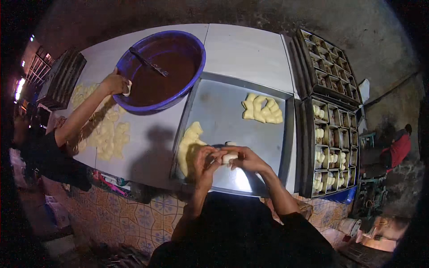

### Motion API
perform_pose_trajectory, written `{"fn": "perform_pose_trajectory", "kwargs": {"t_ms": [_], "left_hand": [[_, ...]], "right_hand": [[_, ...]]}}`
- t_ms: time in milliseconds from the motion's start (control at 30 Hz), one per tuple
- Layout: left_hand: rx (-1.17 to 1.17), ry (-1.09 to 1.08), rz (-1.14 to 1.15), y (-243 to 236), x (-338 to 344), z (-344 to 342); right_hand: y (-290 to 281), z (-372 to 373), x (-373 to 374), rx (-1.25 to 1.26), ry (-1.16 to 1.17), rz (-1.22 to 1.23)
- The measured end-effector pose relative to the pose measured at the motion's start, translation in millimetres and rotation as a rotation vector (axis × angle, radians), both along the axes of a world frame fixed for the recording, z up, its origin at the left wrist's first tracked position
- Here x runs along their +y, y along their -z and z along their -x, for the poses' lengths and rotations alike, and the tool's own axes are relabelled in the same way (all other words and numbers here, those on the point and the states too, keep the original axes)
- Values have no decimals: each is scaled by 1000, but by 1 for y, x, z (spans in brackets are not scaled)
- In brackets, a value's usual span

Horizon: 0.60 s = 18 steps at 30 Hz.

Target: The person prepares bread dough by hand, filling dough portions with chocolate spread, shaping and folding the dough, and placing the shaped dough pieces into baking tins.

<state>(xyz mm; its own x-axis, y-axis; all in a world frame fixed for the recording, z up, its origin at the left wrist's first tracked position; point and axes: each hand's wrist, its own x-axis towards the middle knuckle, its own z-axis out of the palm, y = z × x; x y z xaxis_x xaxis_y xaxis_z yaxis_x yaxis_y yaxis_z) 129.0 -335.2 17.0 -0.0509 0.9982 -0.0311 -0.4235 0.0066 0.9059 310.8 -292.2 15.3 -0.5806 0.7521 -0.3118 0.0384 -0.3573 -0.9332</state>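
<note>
Both hands are together over the near part of a large metal tray [268, 134]. My left hand [208, 161] and my right hand [247, 159] pinch a small pale piece of dough [229, 157] between their fingers. Just behind them another bit of dough [231, 144] shows, partly hidden by the fingers. Along the tray's left side, next to my left hand, lies a long cluster of yellowish dough pieces [189, 138]. A second cluster of dough pieces [262, 109] rests near the tray's far right corner.
Right of the tray stand metal moulds with square compartments [331, 147], several holding dough; more moulds [328, 64] sit behind. A purple basin [202, 67] contains brown filling and a dark utensil. At left, a co-worker's hand [115, 84] holds dough above flattened dough pieces [107, 136].
</note>
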Motion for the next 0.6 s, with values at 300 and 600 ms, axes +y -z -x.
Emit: {"fn": "perform_pose_trajectory", "kwargs": {"t_ms": [300, 600], "left_hand": [[182, -294, 78, 33, 19, 46], [646, -180, -21, 41, 26, 57]], "right_hand": [[81, -10, 65, -285, 343, -469], [44, 54, 100, -544, 18, -859]]}}
